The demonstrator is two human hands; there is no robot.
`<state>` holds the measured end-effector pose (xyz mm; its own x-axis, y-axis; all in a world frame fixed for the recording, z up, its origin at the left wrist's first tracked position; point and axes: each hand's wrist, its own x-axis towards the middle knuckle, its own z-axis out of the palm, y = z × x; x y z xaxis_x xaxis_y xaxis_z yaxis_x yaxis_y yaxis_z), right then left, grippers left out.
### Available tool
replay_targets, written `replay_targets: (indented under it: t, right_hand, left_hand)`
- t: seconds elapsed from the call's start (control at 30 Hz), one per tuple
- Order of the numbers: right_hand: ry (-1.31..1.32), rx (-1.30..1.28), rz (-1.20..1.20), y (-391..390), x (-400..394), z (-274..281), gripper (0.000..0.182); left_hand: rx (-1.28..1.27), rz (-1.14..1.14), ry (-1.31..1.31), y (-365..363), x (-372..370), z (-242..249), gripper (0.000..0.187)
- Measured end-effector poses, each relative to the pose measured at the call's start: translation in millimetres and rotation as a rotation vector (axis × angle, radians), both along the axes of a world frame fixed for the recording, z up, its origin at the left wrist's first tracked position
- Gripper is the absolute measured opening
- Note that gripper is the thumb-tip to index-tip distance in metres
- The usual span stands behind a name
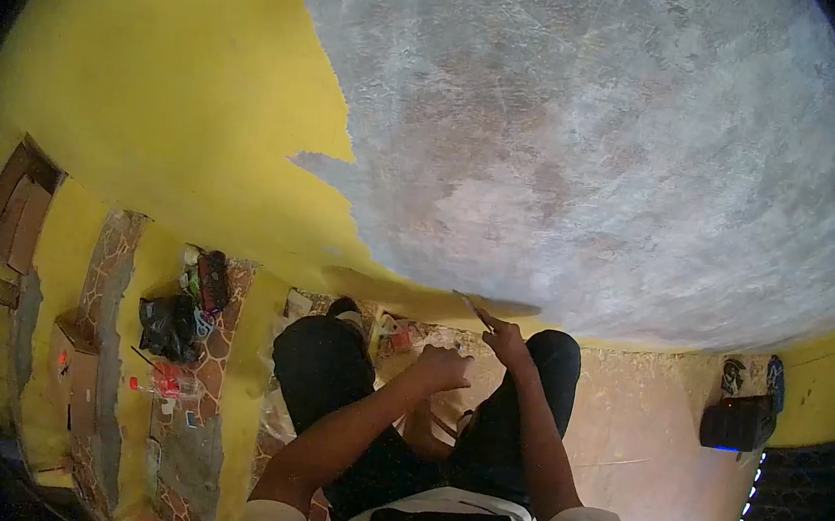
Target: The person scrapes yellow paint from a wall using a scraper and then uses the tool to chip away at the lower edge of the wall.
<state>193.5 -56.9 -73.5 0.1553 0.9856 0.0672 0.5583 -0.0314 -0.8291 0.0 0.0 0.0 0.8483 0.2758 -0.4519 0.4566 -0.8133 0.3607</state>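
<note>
In the head view, my right hand [504,341] is closed around a thin, flat scraper [476,312], its pale end pointing up and left at the lower part of the wall. My left hand [444,369] is a curled fist in front of my knees, below and left of the scraper; whether anything is inside it is hidden. Ahead stands the wall, with a large grey, rough patch [568,155] and yellow paint [183,87] on the left. The paint ends in a jagged edge.
Left, stone-patterned steps hold a black plastic bag [170,327] and a clear bottle [169,383] with red on it. Cardboard boxes [74,378] stand farther left. A black speaker-like box [736,423] with a blue light sits on the tiled floor [633,422] at right.
</note>
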Motion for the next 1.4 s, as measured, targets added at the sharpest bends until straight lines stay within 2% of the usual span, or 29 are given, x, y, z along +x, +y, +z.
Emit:
replay_targets:
  t: [0.1, 0.17, 0.3, 0.37, 0.47, 0.6, 0.67, 0.7, 0.77, 0.9, 0.97, 1.07, 1.2, 1.3, 1.37, 1.4]
  right_hand:
    - [0.000, -0.071, -0.009, -3.9, 0.6, -0.5, 0.060]
    - [0.027, 0.008, 0.001, -2.8, 1.2, -6.0, 0.061]
    - [0.008, 0.068, 0.001, -3.0, -2.0, -5.2, 0.062]
    - [-0.042, -0.052, 0.015, -2.4, -0.1, 0.4, 0.063]
    - [-0.039, 0.046, 0.014, 1.2, -6.2, 12.9, 0.062]
    - [-0.049, 0.003, -0.013, 2.4, -10.2, 13.0, 0.061]
    - [0.026, -0.031, 0.021, 1.9, -9.3, 6.0, 0.060]
    - [0.025, -0.033, 0.019, 1.0, -9.1, -1.1, 0.060]
    - [-0.233, -0.110, 0.052, 1.0, -12.0, -15.0, 0.057]
    - [-0.054, -0.033, 0.018, 10.0, -12.2, 3.0, 0.057]
    - [0.006, -0.108, -0.017, 5.1, -14.3, 14.3, 0.056]
    - [-0.063, 0.014, 0.005, 6.9, -9.2, -14.3, 0.057]
    - [-0.065, 0.031, -0.007, 10.1, -16.2, 17.1, 0.058]
    - [-0.009, -0.043, -0.020, 3.2, -15.2, 18.4, 0.058]
    - [-0.152, -0.150, -0.020, 5.3, -18.8, 28.4, 0.058]
    - [-0.182, 0.028, -0.045, 5.3, -21.3, 21.3, 0.058]
  left_hand:
    - [0.006, -0.052, -0.026, -3.3, 0.6, 9.4, 0.057]
    - [-0.026, -0.038, 0.019, -3.2, 3.9, 13.8, 0.058]
    - [0.062, -0.002, -0.093, -7.8, 1.6, -19.2, 0.048]
    - [0.043, -0.001, -0.086, -6.2, 2.0, -18.2, 0.048]
    - [0.058, 0.012, -0.117, -4.5, 0.5, -7.4, 0.047]
    - [0.031, 0.034, -0.116, -1.2, 0.0, -1.7, 0.046]
    - [0.033, 0.052, -0.029, -0.2, 1.5, 11.0, 0.045]
    - [0.031, 0.050, -0.030, -0.7, 1.3, 4.0, 0.045]
    - [0.066, 0.013, -0.089, -0.7, -2.5, -18.9, 0.045]
    - [0.104, -0.011, -0.142, 2.9, -7.1, -28.0, 0.045]
    - [0.056, 0.002, -0.125, 3.7, -5.4, -36.9, 0.044]
    - [0.090, 0.001, -0.130, 3.0, -6.1, -31.3, 0.044]
    - [0.140, -0.018, -0.192, 4.4, -12.1, -25.0, 0.045]
    - [0.072, -0.038, -0.150, 3.4, -9.2, -46.3, 0.045]
    - [0.088, 0.009, -0.188, 3.6, -10.8, -58.3, 0.046]
    - [0.089, -0.003, -0.185, 3.8, -9.5, -48.5, 0.046]
